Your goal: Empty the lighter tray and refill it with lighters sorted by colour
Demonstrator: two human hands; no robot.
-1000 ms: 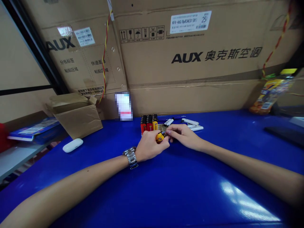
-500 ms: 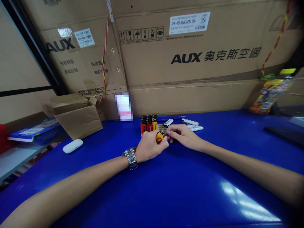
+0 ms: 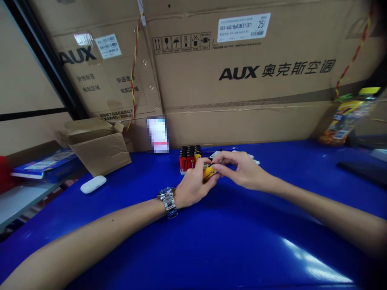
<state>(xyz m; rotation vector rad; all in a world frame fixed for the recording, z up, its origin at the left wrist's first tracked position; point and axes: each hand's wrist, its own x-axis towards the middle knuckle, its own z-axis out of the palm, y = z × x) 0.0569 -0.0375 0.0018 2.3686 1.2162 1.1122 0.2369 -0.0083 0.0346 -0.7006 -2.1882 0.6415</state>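
Observation:
My left hand [image 3: 193, 186], with a metal watch on its wrist, is closed round a yellow lighter [image 3: 208, 172] and holds it just above the blue table [image 3: 229, 233]. My right hand [image 3: 242, 169] pinches the top end of the same lighter with thumb and fingertips. Right behind them stands a tray of red and yellow lighters [image 3: 189, 158]. White lighters [image 3: 215, 154] lie beyond my right hand, partly hidden by it.
A small open cardboard box [image 3: 98, 145] and a white earbud case [image 3: 93, 184] sit at the left. Large AUX cartons [image 3: 242, 72] wall off the back. A snack bottle [image 3: 346, 114] stands far right, next to a dark flat object [image 3: 363, 171].
Both hands have lifted slightly and moved a little away from me with the yellow lighter. My right hand's fingers now pinch its top from above.

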